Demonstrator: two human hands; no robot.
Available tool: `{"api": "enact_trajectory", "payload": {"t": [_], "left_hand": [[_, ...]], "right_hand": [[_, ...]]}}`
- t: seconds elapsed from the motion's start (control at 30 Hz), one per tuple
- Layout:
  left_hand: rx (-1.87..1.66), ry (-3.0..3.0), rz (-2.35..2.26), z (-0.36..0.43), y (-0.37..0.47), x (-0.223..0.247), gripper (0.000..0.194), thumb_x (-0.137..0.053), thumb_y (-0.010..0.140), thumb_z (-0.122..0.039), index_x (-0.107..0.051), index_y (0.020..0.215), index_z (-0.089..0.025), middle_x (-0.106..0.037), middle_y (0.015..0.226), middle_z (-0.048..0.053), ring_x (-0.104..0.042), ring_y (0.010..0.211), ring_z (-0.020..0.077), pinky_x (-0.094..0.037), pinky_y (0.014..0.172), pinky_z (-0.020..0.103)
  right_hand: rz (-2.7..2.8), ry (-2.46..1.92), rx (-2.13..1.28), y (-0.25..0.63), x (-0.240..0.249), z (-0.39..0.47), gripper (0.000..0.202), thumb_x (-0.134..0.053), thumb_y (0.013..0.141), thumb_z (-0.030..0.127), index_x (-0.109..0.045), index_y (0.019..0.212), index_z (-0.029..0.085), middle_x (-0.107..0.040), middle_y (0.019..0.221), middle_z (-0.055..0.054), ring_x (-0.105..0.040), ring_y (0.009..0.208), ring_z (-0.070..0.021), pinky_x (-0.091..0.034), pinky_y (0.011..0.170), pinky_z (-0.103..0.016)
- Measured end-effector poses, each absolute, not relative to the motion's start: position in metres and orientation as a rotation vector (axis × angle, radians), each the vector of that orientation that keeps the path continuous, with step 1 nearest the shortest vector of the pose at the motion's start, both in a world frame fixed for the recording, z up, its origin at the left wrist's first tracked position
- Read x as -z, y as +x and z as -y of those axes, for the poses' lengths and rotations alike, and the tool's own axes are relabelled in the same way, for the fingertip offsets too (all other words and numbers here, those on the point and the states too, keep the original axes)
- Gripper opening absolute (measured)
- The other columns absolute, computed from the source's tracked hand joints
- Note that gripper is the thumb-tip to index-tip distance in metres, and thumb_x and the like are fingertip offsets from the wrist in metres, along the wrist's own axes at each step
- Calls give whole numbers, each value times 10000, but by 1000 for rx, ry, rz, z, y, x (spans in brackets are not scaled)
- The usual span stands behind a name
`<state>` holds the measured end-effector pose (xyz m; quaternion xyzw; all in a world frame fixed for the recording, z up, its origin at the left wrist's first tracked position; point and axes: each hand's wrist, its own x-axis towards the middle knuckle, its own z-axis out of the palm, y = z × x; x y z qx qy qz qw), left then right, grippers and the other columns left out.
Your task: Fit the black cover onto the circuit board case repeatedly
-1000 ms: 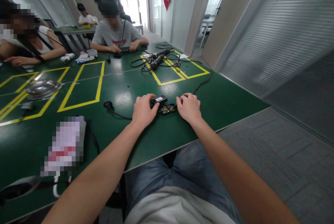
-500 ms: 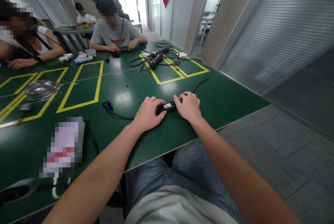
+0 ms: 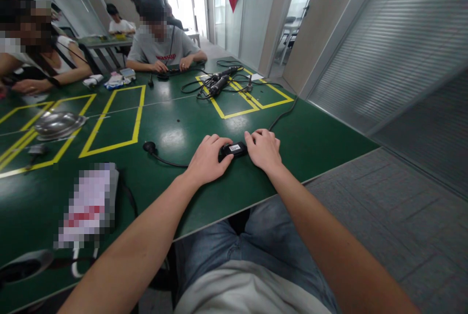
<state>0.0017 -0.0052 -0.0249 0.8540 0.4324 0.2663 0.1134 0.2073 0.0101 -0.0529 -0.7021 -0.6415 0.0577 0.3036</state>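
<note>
A black power adapter (image 3: 236,149) with a white label lies on the green table in front of me. My left hand (image 3: 208,158) is closed around its left end, thumb along the near side and fingers over the far side. From under that hand a black cord leads left to a black plug (image 3: 149,148). My right hand (image 3: 263,149) is beside the adapter's right end, its fingers curled down over the cord there. A black cord (image 3: 283,116) comes out beyond those fingers and runs to the table's right edge. Whatever lies under the right palm is hidden.
Black corded handles (image 3: 219,82) lie tangled at the far right. Yellow tape (image 3: 137,124) marks rectangles on the green table (image 3: 329,138). A shiny metal dish (image 3: 58,125) and a blurred-out pale device (image 3: 87,202) are at left. Two people sit across, working with their hands.
The right thumb has shifted slightly right, off the adapter, and its right end now shows. My left hand stays in place. A person at far left has moved a little.
</note>
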Motion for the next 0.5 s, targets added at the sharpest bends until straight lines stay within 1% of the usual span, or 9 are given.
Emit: {"api": "enact_trajectory", "payload": {"t": [0.3,0.5], "left_hand": [[-893,2460,-1297,2,0,26,243,-610,1013,-282,-698,1226,-204,-689,1127,94,-624,1081,288,-522,1023,476],[-781,2504,-1282,3,-1,26,304,-651,986,-272,-701,1273,-186,-697,1124,105,-622,1086,303,-527,1026,483]], "right_hand": [[1691,-1853,-168,207,51,-9,584,-346,1115,517,-804,920,211,-692,1308,-170,-554,1285,-360,-397,1136,-570],[1691,-1861,-174,207,50,-9,581,-336,1118,505,-798,919,215,-693,1304,-164,-559,1274,-357,-401,1132,-571]]}}
